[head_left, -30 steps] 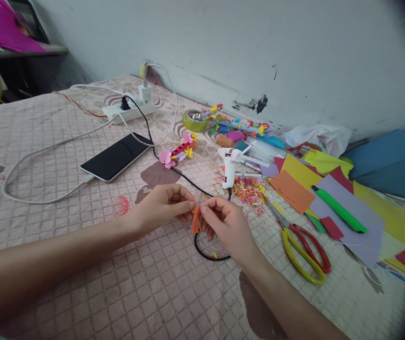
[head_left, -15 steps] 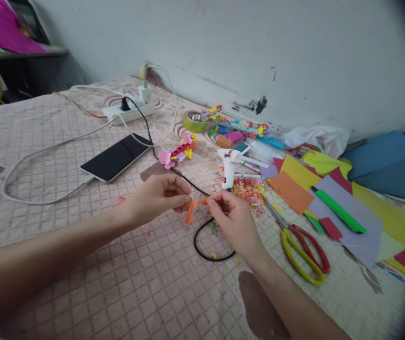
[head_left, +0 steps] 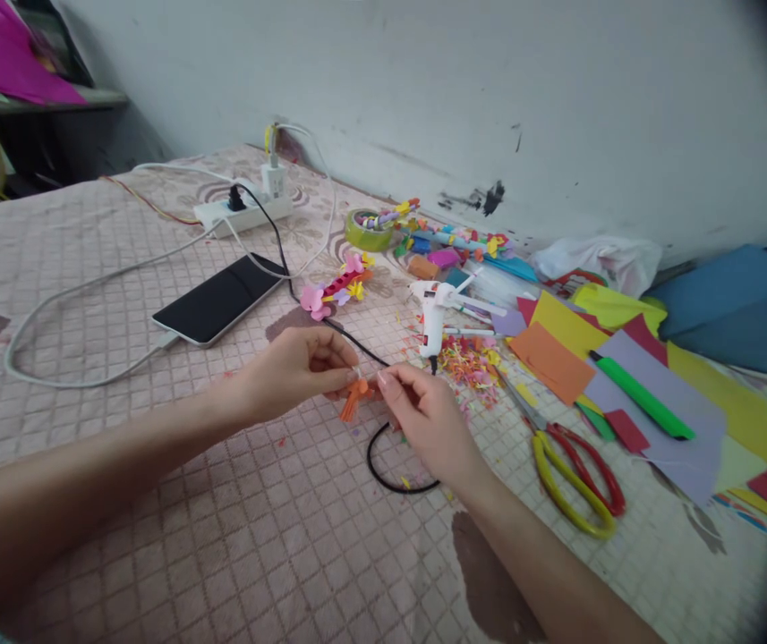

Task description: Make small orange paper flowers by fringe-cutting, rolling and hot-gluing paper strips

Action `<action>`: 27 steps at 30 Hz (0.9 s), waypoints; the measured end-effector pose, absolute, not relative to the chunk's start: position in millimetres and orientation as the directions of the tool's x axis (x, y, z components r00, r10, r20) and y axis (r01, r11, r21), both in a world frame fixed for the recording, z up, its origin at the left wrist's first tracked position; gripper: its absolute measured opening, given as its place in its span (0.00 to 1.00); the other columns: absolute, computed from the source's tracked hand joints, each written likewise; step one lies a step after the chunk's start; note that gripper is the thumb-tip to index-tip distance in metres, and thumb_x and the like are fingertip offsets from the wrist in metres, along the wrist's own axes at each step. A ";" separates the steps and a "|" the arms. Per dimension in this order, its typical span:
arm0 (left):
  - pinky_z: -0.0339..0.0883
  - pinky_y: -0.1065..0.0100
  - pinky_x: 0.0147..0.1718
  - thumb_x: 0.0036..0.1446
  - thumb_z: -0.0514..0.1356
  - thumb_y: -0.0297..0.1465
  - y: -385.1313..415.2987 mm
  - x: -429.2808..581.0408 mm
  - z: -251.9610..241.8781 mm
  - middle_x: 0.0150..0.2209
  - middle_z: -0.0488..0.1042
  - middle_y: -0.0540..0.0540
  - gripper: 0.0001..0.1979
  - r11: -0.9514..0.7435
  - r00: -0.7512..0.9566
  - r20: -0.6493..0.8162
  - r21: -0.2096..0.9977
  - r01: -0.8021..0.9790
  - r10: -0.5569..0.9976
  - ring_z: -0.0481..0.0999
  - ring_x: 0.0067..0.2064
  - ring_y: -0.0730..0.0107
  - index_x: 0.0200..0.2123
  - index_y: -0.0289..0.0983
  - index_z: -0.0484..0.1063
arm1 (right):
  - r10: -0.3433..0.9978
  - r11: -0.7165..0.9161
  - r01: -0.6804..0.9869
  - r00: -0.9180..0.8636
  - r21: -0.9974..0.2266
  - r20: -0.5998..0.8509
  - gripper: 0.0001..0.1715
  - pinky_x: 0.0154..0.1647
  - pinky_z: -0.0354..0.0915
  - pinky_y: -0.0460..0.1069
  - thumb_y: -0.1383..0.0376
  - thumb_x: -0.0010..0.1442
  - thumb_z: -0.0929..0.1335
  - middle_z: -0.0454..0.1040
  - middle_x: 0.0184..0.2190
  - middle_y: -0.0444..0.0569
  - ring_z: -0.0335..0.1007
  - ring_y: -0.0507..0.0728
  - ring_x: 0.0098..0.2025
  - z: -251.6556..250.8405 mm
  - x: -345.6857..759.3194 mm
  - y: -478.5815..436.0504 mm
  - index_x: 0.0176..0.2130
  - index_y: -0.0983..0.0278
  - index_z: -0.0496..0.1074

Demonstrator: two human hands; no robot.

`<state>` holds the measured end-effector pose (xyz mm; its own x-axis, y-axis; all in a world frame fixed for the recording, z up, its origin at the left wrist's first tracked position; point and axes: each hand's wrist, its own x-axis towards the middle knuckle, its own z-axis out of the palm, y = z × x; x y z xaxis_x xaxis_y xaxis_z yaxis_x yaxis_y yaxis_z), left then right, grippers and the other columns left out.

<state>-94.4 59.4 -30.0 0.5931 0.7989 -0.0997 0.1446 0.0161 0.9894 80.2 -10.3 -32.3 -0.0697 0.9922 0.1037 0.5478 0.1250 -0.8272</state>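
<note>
My left hand [head_left: 312, 362] pinches a small fringed orange paper piece [head_left: 351, 404], like a little tassel or flower, between thumb and forefinger. Close against it, my right hand [head_left: 427, 416] has its thumb and fingers pressed together; whatever sits between them is mostly hidden. Under my right hand curves the black cord [head_left: 383, 478] of a white glue gun [head_left: 431, 313], which rests just beyond. A paper decoration with pink and yellow flowers [head_left: 339, 288] lies behind my left hand.
Scissors [head_left: 577, 474] with yellow and red handles lie at right, beside coloured paper sheets [head_left: 665, 420] and a green cutter [head_left: 642, 395]. Paper scraps [head_left: 470, 367] spread near the glue gun. A phone [head_left: 222, 300], its white cable and a power strip [head_left: 245, 215] occupy the left; green tape [head_left: 368, 233] stands behind.
My right hand has moved left, bringing a small orange bit against the fringed orange piece. My left hand keeps its pinch and has barely shifted.
</note>
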 end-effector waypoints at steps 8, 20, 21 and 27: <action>0.70 0.71 0.28 0.48 0.62 0.29 55.5 -93.7 -29.5 0.26 0.74 0.49 0.07 0.011 0.605 -0.091 0.991 0.136 0.791 0.75 0.27 0.74 0.32 0.34 0.68 | 0.997 -0.015 0.320 -0.068 -0.947 -0.038 0.09 0.18 0.50 0.44 0.62 0.58 0.65 0.61 0.19 0.39 0.53 0.47 0.19 -35.9 74.4 -9.1 0.29 0.64 0.68; 0.69 0.72 0.28 0.48 0.64 0.32 54.7 -92.4 -28.6 0.27 0.74 0.50 0.11 0.112 0.619 -0.157 0.987 0.112 0.770 0.74 0.28 0.74 0.32 0.34 0.68 | 0.996 -0.061 0.293 -0.045 -0.954 -0.078 0.07 0.17 0.49 0.43 0.64 0.57 0.65 0.58 0.16 0.36 0.50 0.47 0.17 -35.7 73.1 -9.9 0.28 0.63 0.67; 0.69 0.72 0.28 0.47 0.65 0.31 54.6 -92.2 -28.2 0.27 0.74 0.50 0.11 0.122 0.616 -0.166 0.986 0.113 0.770 0.74 0.28 0.74 0.32 0.34 0.67 | 0.996 -0.059 0.295 -0.046 -0.954 -0.076 0.07 0.16 0.49 0.43 0.64 0.57 0.64 0.59 0.16 0.37 0.51 0.47 0.17 -35.6 72.9 -10.0 0.28 0.63 0.67; 0.69 0.70 0.29 0.47 0.64 0.29 54.2 -91.5 -27.0 0.26 0.74 0.50 0.09 0.173 0.596 -0.211 0.977 0.121 0.775 0.74 0.27 0.74 0.32 0.34 0.68 | 0.993 -0.089 0.238 -0.052 -0.967 -0.105 0.11 0.15 0.48 0.43 0.60 0.59 0.64 0.58 0.16 0.37 0.51 0.46 0.16 -35.6 73.1 -11.3 0.28 0.63 0.66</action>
